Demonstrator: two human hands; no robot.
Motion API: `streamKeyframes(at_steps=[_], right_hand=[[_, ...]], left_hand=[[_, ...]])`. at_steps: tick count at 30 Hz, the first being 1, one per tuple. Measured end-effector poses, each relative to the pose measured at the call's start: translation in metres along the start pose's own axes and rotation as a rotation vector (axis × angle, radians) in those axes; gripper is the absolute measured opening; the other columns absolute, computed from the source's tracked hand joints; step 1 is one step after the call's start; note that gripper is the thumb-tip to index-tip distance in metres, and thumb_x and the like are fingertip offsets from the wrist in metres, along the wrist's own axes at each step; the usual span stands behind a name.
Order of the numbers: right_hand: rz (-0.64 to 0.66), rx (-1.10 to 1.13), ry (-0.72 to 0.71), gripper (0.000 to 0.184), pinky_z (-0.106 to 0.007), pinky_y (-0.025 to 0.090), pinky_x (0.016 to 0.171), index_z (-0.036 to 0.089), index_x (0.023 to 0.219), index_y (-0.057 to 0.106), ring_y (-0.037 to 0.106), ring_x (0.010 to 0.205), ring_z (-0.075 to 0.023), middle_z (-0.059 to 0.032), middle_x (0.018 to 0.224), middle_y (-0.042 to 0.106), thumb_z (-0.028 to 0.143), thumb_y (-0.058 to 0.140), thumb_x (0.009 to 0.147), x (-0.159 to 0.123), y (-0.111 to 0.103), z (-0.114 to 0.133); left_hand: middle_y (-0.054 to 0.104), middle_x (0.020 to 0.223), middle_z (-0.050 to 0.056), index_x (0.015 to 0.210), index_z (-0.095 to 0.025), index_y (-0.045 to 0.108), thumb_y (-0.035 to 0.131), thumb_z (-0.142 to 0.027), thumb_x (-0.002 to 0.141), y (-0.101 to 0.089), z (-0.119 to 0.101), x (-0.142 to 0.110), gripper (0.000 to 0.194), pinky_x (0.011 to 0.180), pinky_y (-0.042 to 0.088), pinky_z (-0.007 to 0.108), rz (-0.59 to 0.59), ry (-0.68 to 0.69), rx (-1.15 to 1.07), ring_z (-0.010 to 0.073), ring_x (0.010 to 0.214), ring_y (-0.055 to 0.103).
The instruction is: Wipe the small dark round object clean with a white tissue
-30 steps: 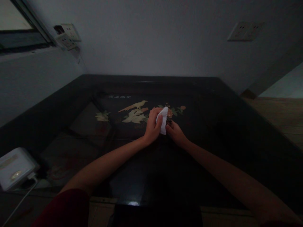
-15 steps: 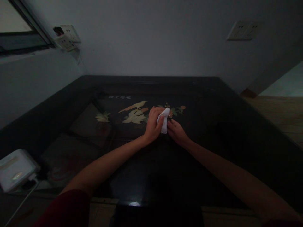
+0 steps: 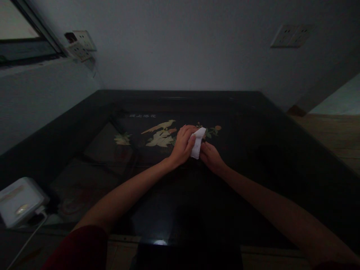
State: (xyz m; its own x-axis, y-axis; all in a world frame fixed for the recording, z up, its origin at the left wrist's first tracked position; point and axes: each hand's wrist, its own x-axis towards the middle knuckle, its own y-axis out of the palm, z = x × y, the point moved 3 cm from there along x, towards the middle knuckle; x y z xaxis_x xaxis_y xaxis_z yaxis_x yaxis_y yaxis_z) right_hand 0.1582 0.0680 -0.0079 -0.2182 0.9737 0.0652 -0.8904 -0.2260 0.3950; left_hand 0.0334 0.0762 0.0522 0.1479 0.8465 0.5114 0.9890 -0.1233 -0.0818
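Observation:
A folded white tissue [image 3: 198, 144] is held above the middle of a glossy black tabletop [image 3: 180, 195]. My left hand [image 3: 184, 144] grips it from the left, thumb across its near face and fingers behind. My right hand [image 3: 211, 156] is close against the tissue's lower right edge, its fingers curled and partly hidden; they seem to pinch that edge. Beyond the hands, the tabletop bears a picture of a pale bird [image 3: 161, 126] and flowers [image 3: 215, 130], partly covered by the hands and tissue.
At the left front edge sits a white box-shaped device [image 3: 22, 202] with a white cable [image 3: 26, 240]. Wall sockets hang at the back left [image 3: 81, 45] and back right [image 3: 291, 35]. A pale wall [image 3: 180, 48] stands behind the table. Wooden flooring [image 3: 334, 131] shows at right.
The tissue has shifted slightly right and shows more of its white face. My left hand has turned a little with it; my right hand has barely moved.

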Motion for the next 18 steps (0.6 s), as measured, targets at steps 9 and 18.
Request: streamKeyframes(at_steps=[9, 18], right_hand=[[0.009, 0.113, 0.019, 0.043, -0.043, 0.051, 0.096, 0.021, 0.102, 0.065, 0.064, 0.106, -0.0248, -0.0065, 0.109, 0.07, 0.051, 0.073, 0.072, 0.003, -0.002, -0.002], [0.112, 0.01, -0.023, 0.049, -0.045, 0.052, 0.095, 0.025, 0.114, 0.062, 0.062, 0.109, -0.0239, -0.0054, 0.12, 0.065, 0.047, 0.074, 0.072, 0.001, -0.003, -0.004]], left_hand=[[0.07, 0.098, 0.008, 0.101, -0.018, 0.067, 0.052, -0.043, 0.088, -0.004, 0.036, 0.013, 0.031, 0.09, 0.045, 0.033, -0.086, -0.499, -0.428, 0.0223, 0.098, 0.062], [0.071, 0.077, 0.008, 0.083, -0.014, 0.069, 0.059, -0.04, 0.082, -0.006, 0.038, 0.017, 0.028, 0.07, 0.049, 0.029, -0.104, -0.631, -0.461, 0.0191, 0.072, 0.064]])
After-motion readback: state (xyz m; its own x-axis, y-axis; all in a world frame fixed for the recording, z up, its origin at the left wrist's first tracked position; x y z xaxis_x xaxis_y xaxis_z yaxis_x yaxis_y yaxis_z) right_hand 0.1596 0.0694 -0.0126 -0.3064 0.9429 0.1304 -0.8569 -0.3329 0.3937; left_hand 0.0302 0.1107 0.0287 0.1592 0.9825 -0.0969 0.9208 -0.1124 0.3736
